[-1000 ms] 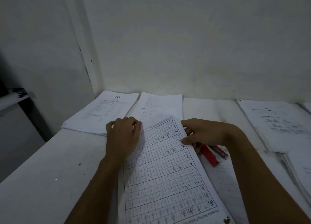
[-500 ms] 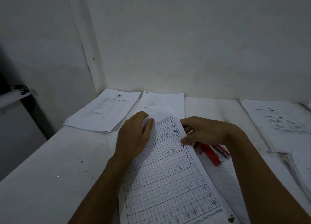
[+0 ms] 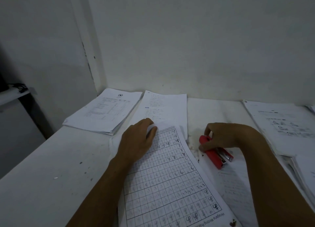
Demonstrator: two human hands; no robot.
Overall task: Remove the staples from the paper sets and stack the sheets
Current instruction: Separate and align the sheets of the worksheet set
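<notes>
Your left hand lies on the far left corner of the gridded writing-practice sheet, the top page of the paper set in front of you on the white counter. Its fingers curl over the lifted corner of the page and pinch it, while the palm rests on the grid. The sheet runs from that corner back toward you, slightly angled, with handwritten characters filling its right column.

Your right hand is well apart from the left, just right of the sheet's far edge. Its fingers and thumb are closed around the near end of the red stapler, which lies on the counter and on another printed page that is partly under the gridded sheet. Small dark specks dot the counter just beside the stapler; you cannot tell whether they are staples.

A thick stack of printed sheets sits at the far left corner of the counter, against the wall. A thinner pile lies just beside it, touching your left fingertips' side of the gridded sheet. More papers are spread along the right edge.
</notes>
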